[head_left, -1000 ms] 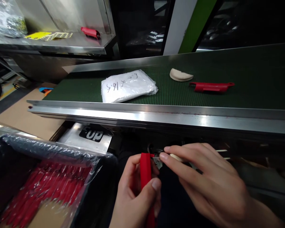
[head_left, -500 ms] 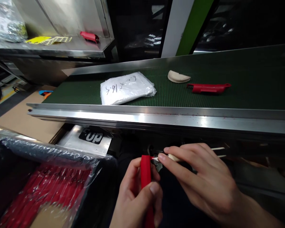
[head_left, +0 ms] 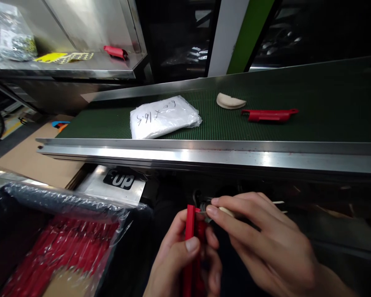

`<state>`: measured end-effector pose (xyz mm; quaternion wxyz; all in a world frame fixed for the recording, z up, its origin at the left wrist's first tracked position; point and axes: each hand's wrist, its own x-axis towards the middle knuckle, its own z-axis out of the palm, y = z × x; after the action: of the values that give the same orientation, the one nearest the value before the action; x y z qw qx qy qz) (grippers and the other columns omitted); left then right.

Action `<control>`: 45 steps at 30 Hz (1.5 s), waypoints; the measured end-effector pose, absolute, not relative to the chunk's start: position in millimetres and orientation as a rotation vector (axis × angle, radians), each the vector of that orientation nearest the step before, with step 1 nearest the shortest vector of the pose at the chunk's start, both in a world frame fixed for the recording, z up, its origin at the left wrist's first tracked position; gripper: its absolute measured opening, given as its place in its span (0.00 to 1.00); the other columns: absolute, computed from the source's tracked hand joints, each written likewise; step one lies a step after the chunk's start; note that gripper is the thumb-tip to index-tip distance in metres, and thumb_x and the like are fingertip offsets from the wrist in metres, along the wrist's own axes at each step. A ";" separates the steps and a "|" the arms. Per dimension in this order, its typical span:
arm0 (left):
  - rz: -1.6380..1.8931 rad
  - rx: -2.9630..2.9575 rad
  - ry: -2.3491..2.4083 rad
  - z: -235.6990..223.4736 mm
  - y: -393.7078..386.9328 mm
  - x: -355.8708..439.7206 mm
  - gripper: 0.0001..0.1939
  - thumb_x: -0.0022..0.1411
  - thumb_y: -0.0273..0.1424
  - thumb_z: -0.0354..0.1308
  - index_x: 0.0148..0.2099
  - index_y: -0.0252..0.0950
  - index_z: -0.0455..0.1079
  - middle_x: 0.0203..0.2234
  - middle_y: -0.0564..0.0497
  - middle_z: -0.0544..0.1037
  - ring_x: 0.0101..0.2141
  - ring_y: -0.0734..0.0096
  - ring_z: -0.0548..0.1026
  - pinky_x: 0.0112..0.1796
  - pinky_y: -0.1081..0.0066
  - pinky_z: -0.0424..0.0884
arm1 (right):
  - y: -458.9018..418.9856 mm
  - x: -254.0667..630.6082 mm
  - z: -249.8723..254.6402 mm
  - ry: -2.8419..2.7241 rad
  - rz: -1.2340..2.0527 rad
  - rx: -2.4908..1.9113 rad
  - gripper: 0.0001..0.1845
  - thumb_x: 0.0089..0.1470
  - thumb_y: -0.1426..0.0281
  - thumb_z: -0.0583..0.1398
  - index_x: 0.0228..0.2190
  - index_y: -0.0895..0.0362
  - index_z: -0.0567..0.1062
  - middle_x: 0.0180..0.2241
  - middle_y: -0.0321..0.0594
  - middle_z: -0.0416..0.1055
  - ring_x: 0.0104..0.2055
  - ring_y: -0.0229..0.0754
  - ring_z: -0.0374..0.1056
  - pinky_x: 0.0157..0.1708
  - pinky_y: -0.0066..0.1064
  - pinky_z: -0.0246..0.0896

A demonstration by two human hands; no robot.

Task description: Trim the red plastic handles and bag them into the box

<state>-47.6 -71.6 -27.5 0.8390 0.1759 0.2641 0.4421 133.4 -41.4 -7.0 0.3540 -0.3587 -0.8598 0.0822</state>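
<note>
My left hand (head_left: 176, 255) is wrapped round a long, narrow red plastic part (head_left: 190, 225), held upright with the thumb along its near face. My right hand (head_left: 262, 239) pinches a small tool with a pale handle (head_left: 226, 211) between thumb and forefinger. Its thin tip reaches the top end of the red part; whether it touches is hard to tell. Two thin pale ends stick out behind the right hand. Beyond both hands, a similar red part (head_left: 269, 115) lies on the green conveyor belt (head_left: 111, 115), beside a cream half-round pad (head_left: 231, 101).
A white plastic-wrapped pack (head_left: 163, 117) with handwriting lies on the belt, behind its metal rail (head_left: 204, 154). At lower left stands a plastic-lined bin (head_left: 64, 194) of bagged red parts (head_left: 68, 241). Cardboard (head_left: 37, 152) lies behind it. Another red part (head_left: 115, 52) rests on the metal shelf (head_left: 95, 70).
My left hand has turned the red part slightly, so more of its side shows. The right hand's tool stays at its top end, and both hands sit slightly lower in view.
</note>
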 end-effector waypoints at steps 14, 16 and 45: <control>0.900 0.337 0.493 -26.9 -69.4 -45.3 0.15 0.64 0.37 0.58 0.52 0.41 0.66 0.39 0.50 0.73 0.24 0.76 0.75 0.21 0.82 0.66 | -41.0 132.2 -12.7 -2.202 0.216 -0.919 0.19 0.57 0.83 0.55 0.49 0.62 0.74 0.42 0.50 0.74 0.43 0.46 0.70 0.37 0.38 0.68; 0.894 0.339 0.463 -27.4 -69.2 -44.7 0.15 0.64 0.38 0.57 0.52 0.41 0.66 0.38 0.51 0.73 0.24 0.76 0.75 0.21 0.82 0.66 | -42.2 133.1 -11.4 -2.194 0.221 -0.914 0.19 0.56 0.83 0.55 0.48 0.63 0.75 0.42 0.51 0.74 0.43 0.47 0.70 0.36 0.39 0.67; 0.853 0.285 0.375 -29.0 -77.3 -44.7 0.17 0.61 0.37 0.64 0.51 0.40 0.70 0.35 0.48 0.79 0.27 0.75 0.78 0.25 0.82 0.67 | -34.2 140.6 -26.7 -2.042 0.315 -1.034 0.23 0.56 0.87 0.55 0.52 0.63 0.72 0.46 0.49 0.71 0.46 0.42 0.67 0.44 0.36 0.65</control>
<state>-44.7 -77.3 -29.0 0.8836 0.1368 0.1803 0.4099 140.6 -34.2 -26.7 0.4038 -0.4096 -0.8085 0.1246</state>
